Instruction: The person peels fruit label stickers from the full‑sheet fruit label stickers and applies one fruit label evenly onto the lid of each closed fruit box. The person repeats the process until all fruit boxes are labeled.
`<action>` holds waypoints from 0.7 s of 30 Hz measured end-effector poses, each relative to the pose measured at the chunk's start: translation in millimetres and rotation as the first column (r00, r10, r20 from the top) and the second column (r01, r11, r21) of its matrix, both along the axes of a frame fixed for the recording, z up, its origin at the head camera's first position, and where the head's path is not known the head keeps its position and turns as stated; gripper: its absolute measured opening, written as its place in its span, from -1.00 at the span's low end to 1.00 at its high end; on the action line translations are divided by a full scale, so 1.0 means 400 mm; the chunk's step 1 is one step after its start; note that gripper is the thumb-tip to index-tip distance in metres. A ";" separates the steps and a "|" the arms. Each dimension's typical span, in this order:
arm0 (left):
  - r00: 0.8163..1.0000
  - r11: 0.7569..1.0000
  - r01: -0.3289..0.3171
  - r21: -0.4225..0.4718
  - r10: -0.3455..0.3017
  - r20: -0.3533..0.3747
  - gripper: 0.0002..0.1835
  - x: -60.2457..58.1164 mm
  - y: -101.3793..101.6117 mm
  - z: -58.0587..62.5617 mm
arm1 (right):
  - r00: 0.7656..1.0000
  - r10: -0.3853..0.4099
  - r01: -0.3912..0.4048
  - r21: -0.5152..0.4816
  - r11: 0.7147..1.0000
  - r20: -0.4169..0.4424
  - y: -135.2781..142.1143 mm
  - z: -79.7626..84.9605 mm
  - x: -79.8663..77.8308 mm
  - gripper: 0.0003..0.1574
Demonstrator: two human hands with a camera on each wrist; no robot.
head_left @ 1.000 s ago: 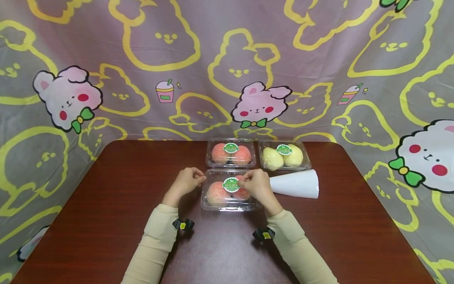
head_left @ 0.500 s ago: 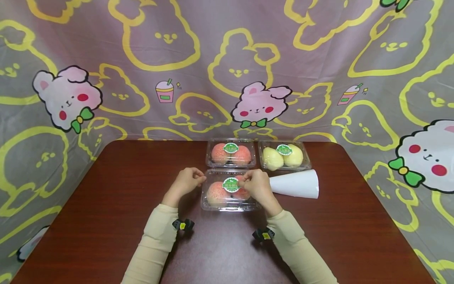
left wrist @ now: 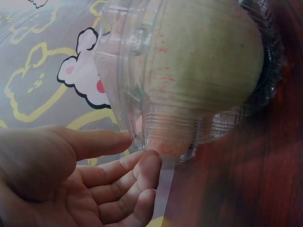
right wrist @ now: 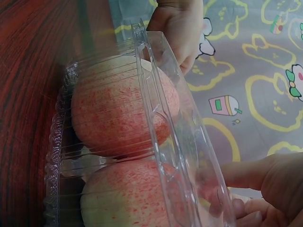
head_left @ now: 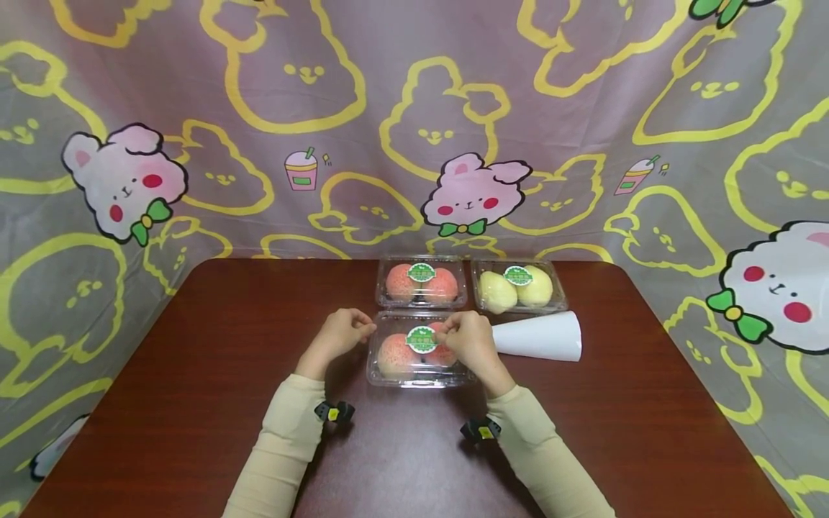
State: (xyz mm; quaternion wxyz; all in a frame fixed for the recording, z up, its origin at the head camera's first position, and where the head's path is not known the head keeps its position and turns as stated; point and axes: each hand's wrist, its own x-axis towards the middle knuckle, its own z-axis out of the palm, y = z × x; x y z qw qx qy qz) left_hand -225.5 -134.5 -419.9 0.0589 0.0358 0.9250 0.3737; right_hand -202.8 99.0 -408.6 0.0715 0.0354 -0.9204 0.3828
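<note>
A clear plastic fruit box point(head_left: 414, 378) with two pinkish peaches point(head_left: 396, 354) lies in front of the person. A round green-and-white label point(head_left: 421, 339) is on its lid. My left hand point(head_left: 337, 334) pinches the box's left edge between thumb and index finger; in the left wrist view its other fingers point(left wrist: 118, 194) curl loosely below. My right hand point(head_left: 471, 342) is over the right part of the lid, thumb and forefinger together at the label's right edge. In the right wrist view that hand point(right wrist: 270, 189) shows partly through the clear lid.
Behind stands another box of peaches point(head_left: 421, 284), and to its right a box of yellow pears point(head_left: 518, 286), both labelled. A rolled white paper cone point(head_left: 540, 336) lies right of my right hand. A patterned curtain point(head_left: 363, 72) hangs behind the brown table point(head_left: 194, 403).
Both hands and the boxes keep their places. The head view has shifted very slightly.
</note>
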 end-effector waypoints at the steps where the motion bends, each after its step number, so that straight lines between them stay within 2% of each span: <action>1: 1.000 1.000 0.000 -0.004 0.000 0.002 -0.76 0.000 -0.001 -0.001 | 1.000 0.001 -0.001 0.000 1.000 0.000 0.000 0.000 0.000 -0.85; 10: 1.000 1.000 0.015 0.009 -0.015 0.007 -0.75 0.003 0.002 -0.007 | 0.998 0.046 -0.046 -0.013 0.999 -0.038 0.010 0.009 0.008 -0.87; 17: 1.000 1.000 0.010 0.009 -0.010 0.012 -0.75 0.006 -0.002 -0.010 | 0.982 0.171 -0.170 0.024 0.985 -0.083 0.008 0.009 0.013 -0.90; 21: 1.000 1.000 0.014 0.008 -0.014 0.008 -0.75 0.003 -0.004 -0.009 | 0.957 0.257 -0.251 0.058 0.966 -0.136 0.003 0.002 0.020 -0.93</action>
